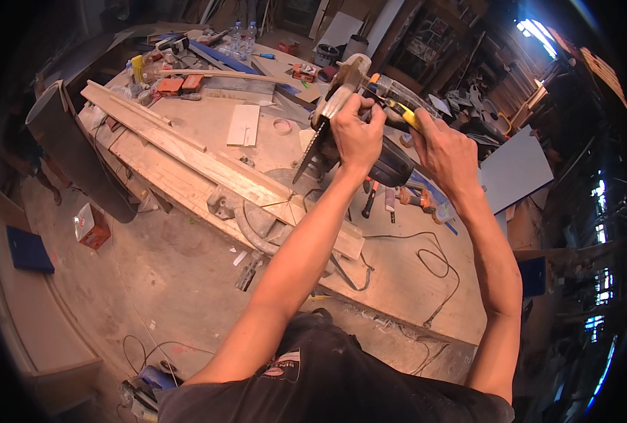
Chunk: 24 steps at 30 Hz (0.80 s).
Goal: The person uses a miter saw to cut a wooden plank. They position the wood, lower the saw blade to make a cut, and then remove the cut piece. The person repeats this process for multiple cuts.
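Observation:
A mitre saw's raised head, with its toothed blade [312,149] and black motor housing [391,163], stands in front of me at the upper middle. My left hand [359,134] is closed at the saw head, thumb and fingers pinched together; what is between them is too small to make out. Just right of it, my right hand [446,149] grips a slim yellow-and-black hand tool [402,113], its tip pointing toward my left fingers. Below the blade, long wooden boards [207,166] lie across the saw's base [253,229].
The workbench [412,275] carries a looping black cable [437,261], a black-and-red-handled tool [370,199] and an orange power tool [418,199]. Farther back are orange boxes [169,86], plastic bottles [236,39] and a small board [243,125]. A dark rolled sheet [81,155] leans at the left.

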Motion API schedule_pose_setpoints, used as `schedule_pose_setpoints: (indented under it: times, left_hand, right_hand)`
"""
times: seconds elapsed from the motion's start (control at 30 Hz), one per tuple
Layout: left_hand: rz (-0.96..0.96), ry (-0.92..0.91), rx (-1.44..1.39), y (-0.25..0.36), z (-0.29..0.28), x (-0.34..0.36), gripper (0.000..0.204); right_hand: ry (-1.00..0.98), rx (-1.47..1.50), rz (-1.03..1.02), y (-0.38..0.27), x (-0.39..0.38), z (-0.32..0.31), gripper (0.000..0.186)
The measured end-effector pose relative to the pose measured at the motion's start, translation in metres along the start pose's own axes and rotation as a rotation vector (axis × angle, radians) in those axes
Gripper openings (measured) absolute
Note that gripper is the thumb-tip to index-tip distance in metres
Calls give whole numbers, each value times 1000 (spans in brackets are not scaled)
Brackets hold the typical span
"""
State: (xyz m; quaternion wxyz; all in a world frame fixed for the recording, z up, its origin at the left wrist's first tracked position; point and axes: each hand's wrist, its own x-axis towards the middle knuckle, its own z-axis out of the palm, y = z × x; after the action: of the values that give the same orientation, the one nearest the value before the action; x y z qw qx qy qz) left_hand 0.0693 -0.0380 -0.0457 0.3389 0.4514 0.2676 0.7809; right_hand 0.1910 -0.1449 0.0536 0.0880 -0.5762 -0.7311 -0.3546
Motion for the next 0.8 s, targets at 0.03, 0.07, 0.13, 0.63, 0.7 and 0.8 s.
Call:
schedule_pose_setpoints:
  times: [0.03,0.07,0.13,0.63,0.7,0.8]
  left_hand:
    - [-1,6,21,2,0,-3,14]
    - [-2,13,43,4,-1,-5,14]
    - [74,9,56,-3,-4,-9,10]
    - [-465,-509,-173,24,-89,-233,10]
    - [-910,-595,-362,34,-101,-280,13]
    - [-960,-585,-493,56,-79,-311,15]
  right_hand:
    - [-25,-5,21,3,-6,-5,27]
    - [-49,-10,41,7,-10,-9,30]
    - [-28,21,15,10,-12,-8,28]
    - [265,1568,1199,-69,-238,68,28]
    - [300,1851,1448,-112,-272,70,29]
    - [356,2206,1773,-151,-310,49,29]
